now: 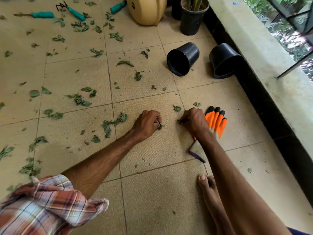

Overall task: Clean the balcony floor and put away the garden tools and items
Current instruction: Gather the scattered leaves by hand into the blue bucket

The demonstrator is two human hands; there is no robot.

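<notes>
Green leaf scraps [79,100] all over the beige tiled floor [152,192]; both hands are down on it, close together. Left hand [147,123] is curled tight, fingertips pinching a small wad of scraps against the tile. Right hand [194,121] is also curled, pinching a thin bit at its left edge. Can't tell how much is bunched in either palm. Relation that matters: the thickest nearby clump [115,122] sits just left of the left hand, long axis running diagonally toward me and to the left, so the left hand is the nearer one for it. One loose leaf [177,108] lies between the hands, slightly ahead, closer to the right. Orange glove [217,122] lies flat just right of the right hand, fingers pointing away from me, my wrist crossing over its cuff. Most of the litter is out left and ahead, so I judge the pickup well short of done. Two black pots [183,59] lie tipped on their sides ahead right, near the dark base of the parapet [254,39]. Teal-handled tools [42,14] lie far ahead left, well apart from both hands, not yet put away. Parapet runs along the whole right side.
</notes>
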